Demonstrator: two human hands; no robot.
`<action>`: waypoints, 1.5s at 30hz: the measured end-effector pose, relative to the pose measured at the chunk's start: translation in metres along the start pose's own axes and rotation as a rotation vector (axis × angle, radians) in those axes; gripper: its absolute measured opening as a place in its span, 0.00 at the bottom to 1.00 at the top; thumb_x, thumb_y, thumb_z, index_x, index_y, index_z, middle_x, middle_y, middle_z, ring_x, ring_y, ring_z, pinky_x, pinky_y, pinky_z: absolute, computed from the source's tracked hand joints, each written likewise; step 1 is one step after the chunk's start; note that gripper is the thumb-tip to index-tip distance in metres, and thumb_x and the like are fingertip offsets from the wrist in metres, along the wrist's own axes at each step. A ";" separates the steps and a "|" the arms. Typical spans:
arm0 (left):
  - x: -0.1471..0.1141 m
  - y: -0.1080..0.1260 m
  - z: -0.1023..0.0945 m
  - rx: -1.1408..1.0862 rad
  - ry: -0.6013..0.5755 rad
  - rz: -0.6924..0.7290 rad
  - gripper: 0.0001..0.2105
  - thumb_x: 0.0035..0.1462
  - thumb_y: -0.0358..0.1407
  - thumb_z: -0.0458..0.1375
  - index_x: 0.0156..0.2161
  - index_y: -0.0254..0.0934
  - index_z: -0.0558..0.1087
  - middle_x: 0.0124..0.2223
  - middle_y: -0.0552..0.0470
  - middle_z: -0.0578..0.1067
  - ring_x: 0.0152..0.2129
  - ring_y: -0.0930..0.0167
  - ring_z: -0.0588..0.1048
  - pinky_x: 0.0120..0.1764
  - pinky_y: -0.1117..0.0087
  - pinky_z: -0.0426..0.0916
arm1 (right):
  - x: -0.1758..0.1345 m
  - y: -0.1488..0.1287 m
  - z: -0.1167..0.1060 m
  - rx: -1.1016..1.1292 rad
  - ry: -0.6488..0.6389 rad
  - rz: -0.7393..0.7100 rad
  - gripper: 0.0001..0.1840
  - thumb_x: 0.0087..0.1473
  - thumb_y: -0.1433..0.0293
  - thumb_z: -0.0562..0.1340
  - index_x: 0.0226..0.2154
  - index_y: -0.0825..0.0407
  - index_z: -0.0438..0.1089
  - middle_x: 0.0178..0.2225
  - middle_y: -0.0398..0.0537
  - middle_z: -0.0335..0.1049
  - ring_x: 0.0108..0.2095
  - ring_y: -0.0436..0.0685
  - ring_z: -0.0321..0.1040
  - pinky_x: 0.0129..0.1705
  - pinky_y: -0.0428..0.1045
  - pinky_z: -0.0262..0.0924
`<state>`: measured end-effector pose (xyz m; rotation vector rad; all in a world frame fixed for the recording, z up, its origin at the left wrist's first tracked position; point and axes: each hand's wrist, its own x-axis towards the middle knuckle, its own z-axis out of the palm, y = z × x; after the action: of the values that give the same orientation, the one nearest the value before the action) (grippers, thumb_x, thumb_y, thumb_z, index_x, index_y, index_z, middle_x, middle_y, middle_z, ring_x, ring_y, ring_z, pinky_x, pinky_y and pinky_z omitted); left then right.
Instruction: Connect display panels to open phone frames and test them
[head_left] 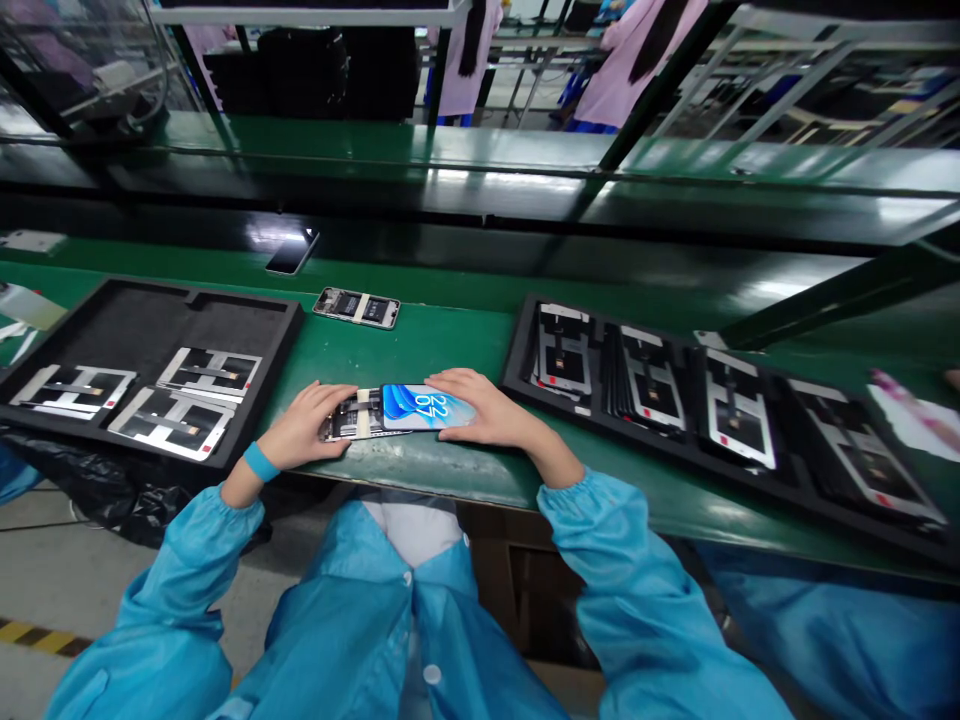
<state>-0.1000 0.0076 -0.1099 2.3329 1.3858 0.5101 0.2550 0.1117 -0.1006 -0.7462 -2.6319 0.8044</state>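
My left hand (311,428) grips the left end of an opened phone body (361,412), whose inner parts show, low over the green bench. My right hand (484,410) is closed around the right end of a lit phone screen (416,405) with a blue picture and large clock digits on it. The screen's left edge overlaps the phone body. Whether a cable joins the two is hidden. Beyond my hands lies another opened phone body (357,307) with dark battery parts.
A black foam tray (225,300) with several screen panels stands at the left. Another black tray (517,350) at the right holds stacked panels in compartments. A dark phone (292,252) lies farther back, below a shelf (480,150). People in pink coats are across the line.
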 end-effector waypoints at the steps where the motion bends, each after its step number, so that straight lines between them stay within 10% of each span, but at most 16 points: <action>1: 0.000 0.000 0.000 -0.002 -0.003 -0.002 0.33 0.59 0.43 0.59 0.68 0.39 0.57 0.65 0.39 0.67 0.62 0.55 0.67 0.67 0.43 0.52 | -0.001 -0.001 -0.002 -0.004 0.012 -0.004 0.39 0.56 0.50 0.68 0.65 0.47 0.64 0.64 0.58 0.63 0.64 0.70 0.58 0.65 0.68 0.56; 10: -0.003 -0.001 -0.001 0.003 -0.011 -0.001 0.33 0.62 0.44 0.59 0.68 0.40 0.55 0.65 0.40 0.67 0.62 0.56 0.66 0.68 0.44 0.51 | -0.018 -0.011 -0.013 -0.240 0.221 0.142 0.23 0.71 0.63 0.48 0.43 0.54 0.77 0.47 0.59 0.76 0.48 0.63 0.74 0.53 0.60 0.71; 20: -0.005 -0.003 -0.001 0.066 -0.004 0.032 0.34 0.63 0.46 0.58 0.70 0.43 0.51 0.65 0.42 0.67 0.61 0.55 0.67 0.66 0.45 0.53 | -0.031 -0.007 -0.032 -0.441 0.720 0.084 0.14 0.69 0.69 0.54 0.43 0.52 0.75 0.39 0.54 0.76 0.44 0.63 0.69 0.51 0.61 0.66; 28: -0.005 0.002 -0.004 0.061 -0.018 0.021 0.33 0.64 0.45 0.58 0.70 0.44 0.52 0.65 0.42 0.66 0.61 0.56 0.66 0.66 0.45 0.53 | -0.030 -0.035 -0.009 -0.517 0.204 -0.083 0.28 0.64 0.46 0.55 0.47 0.49 0.78 0.61 0.56 0.67 0.62 0.72 0.55 0.63 0.69 0.52; 34: -0.006 0.003 -0.005 0.067 -0.013 0.030 0.33 0.64 0.44 0.58 0.70 0.43 0.52 0.64 0.42 0.67 0.61 0.57 0.67 0.67 0.46 0.53 | -0.061 -0.004 -0.037 -0.579 0.387 0.096 0.26 0.69 0.55 0.53 0.29 0.51 0.78 0.50 0.55 0.74 0.56 0.69 0.61 0.62 0.69 0.50; 45: -0.004 0.005 -0.007 0.094 -0.001 0.051 0.33 0.65 0.43 0.58 0.71 0.42 0.52 0.65 0.41 0.67 0.60 0.57 0.68 0.67 0.46 0.54 | -0.062 -0.003 -0.034 -0.304 0.587 0.150 0.24 0.72 0.59 0.46 0.38 0.50 0.73 0.42 0.54 0.74 0.47 0.63 0.67 0.52 0.61 0.60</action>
<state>-0.1017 0.0026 -0.1024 2.4485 1.3804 0.4675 0.3187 0.0901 -0.0791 -1.0753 -2.1923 0.1642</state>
